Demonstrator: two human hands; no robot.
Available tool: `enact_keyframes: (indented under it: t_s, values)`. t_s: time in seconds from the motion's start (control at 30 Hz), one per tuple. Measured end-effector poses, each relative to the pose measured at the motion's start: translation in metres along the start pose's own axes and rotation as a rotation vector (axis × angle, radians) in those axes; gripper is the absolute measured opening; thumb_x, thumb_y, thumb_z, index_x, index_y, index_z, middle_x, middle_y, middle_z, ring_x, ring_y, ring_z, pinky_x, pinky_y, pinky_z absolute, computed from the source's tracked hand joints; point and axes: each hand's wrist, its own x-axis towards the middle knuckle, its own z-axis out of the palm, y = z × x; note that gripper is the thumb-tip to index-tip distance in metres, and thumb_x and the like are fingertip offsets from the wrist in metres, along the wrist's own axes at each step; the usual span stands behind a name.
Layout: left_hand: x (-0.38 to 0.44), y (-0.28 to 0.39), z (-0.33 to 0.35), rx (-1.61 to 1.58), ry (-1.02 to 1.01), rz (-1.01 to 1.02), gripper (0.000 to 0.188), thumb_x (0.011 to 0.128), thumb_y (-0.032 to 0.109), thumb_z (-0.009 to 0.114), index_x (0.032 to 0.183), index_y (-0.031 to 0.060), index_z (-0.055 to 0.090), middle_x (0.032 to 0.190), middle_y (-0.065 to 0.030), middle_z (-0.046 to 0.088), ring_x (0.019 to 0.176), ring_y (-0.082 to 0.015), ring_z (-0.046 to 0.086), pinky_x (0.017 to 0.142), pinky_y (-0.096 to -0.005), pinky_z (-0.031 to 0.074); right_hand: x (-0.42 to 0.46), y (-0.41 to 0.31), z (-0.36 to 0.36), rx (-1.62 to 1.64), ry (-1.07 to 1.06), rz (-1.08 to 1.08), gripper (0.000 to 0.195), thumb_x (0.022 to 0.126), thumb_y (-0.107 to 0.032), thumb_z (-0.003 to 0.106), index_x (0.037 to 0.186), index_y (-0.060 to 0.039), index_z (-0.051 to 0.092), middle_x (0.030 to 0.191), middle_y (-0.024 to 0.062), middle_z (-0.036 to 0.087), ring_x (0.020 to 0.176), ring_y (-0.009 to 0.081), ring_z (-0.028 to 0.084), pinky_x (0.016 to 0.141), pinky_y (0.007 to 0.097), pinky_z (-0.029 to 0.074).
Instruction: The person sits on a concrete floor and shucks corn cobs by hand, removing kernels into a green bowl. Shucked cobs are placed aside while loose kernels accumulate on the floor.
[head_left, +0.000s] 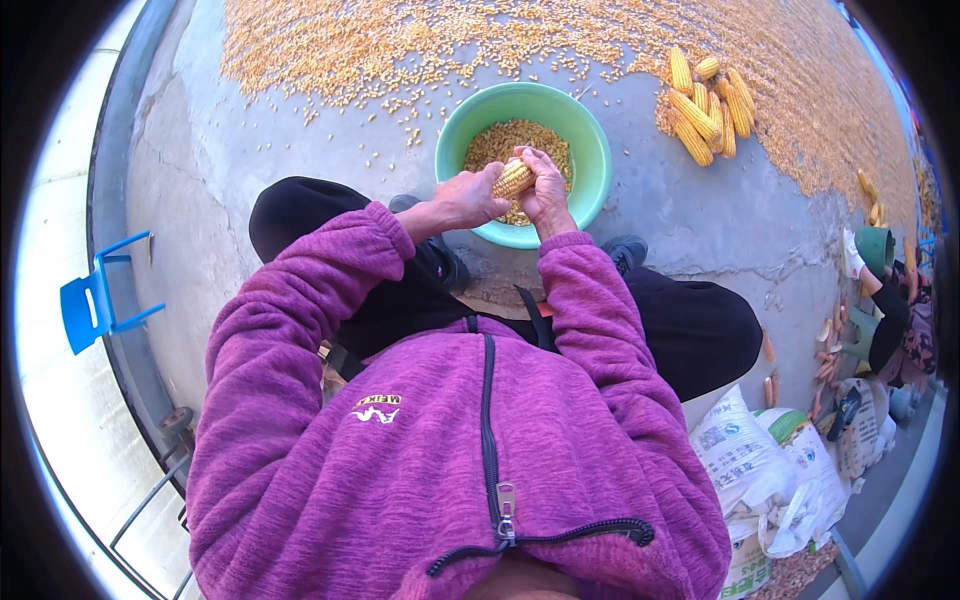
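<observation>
My left hand (466, 198) and my right hand (545, 189) are both closed around one yellow ear of corn (514, 178). The left grips its near left side, and the right curls around its right side and far end. Kernel rows show along the part between the hands. Directly below is a light green plastic basin (598, 157) on the concrete floor between my feet. Loose corn kernels (499, 137) cover the basin's bottom, partly hidden by my hands.
Dried kernels (420, 37) spread over the concrete beyond the basin. Several whole ears (705, 112) lie piled at the right. Filled white sacks (739, 442) stand at the lower right, near another person (892, 307) and bare cobs (829, 360). A blue chair (94, 300) is at the left.
</observation>
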Motion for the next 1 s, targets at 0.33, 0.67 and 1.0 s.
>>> enact_keyframes:
  t_s: [0.33, 0.67, 1.0]
  values:
    - [0.006, -0.01, -0.007, -0.115, 0.011, 0.054, 0.069, 0.079, 0.034, 0.068, 0.138, 0.0117, 0.039, 0.106, -0.0221, 0.065, 0.098, -0.0369, 0.064, 0.084, -0.0433, 0.049, -0.011, -0.014, 0.006, 0.053, -0.194, 0.108, 0.021, 0.095, -0.014, 0.053, 0.113, -0.0026, 0.057, 0.097, 0.011, 0.062, 0.09, 0.0213, 0.061, 0.083, 0.0366, 0.053]
    - [-0.001, 0.001, -0.002, 0.007, 0.01, 0.01, 0.069, 0.082, 0.037, 0.065, 0.14, 0.0143, 0.036, 0.101, -0.0223, 0.066, 0.095, -0.0394, 0.064, 0.081, -0.0469, 0.049, -0.003, -0.007, 0.001, -0.02, -0.081, -0.014, 0.016, 0.094, -0.01, 0.055, 0.106, -0.0007, 0.059, 0.096, 0.0127, 0.065, 0.091, 0.0217, 0.063, 0.085, 0.0353, 0.053]
    - [-0.002, -0.003, 0.0, 0.131, 0.101, 0.07, 0.056, 0.081, 0.036, 0.062, 0.126, 0.0127, 0.04, 0.091, -0.022, 0.066, 0.086, -0.0415, 0.064, 0.073, -0.0532, 0.049, -0.01, -0.002, 0.015, -0.194, -0.052, -0.103, 0.017, 0.097, -0.019, 0.053, 0.107, -0.006, 0.059, 0.087, 0.0059, 0.061, 0.079, 0.0154, 0.06, 0.073, 0.0302, 0.054]
